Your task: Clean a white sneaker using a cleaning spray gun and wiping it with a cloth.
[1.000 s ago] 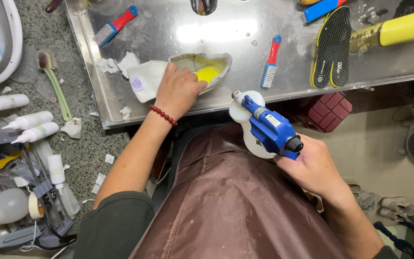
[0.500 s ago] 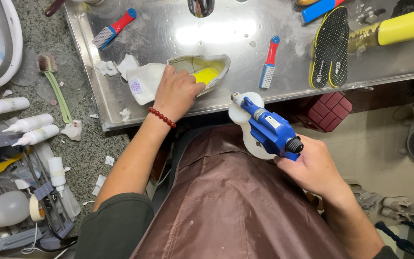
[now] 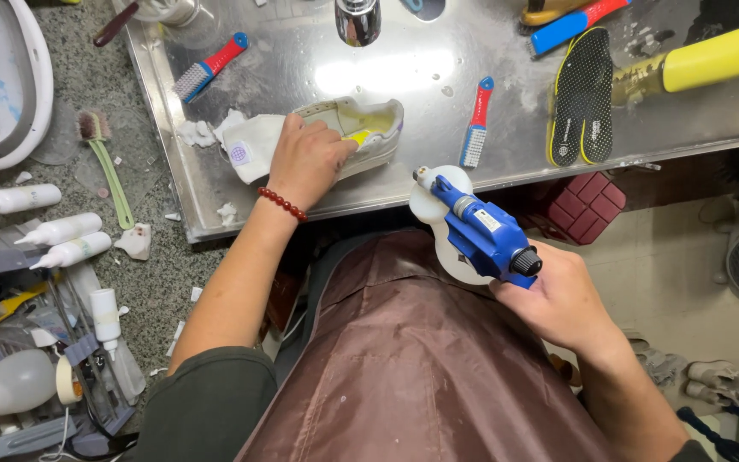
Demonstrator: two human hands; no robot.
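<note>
On the wet steel desk [image 3: 506, 94], near its front edge, a white low-top sneaker with a yellow insole [image 3: 335, 137] lies on its side, long axis running left to right, toe rightward. The left hand [image 3: 305, 162] presses down on its middle, fingers curled over the opening. The right hand [image 3: 558, 299], nearer the lap and well apart, is clamped around a blue handheld spray tool with a white round head [image 3: 476, 231], nozzle aimed toward the shoe; a red-and-blue brush [image 3: 476, 124] lies between.
</note>
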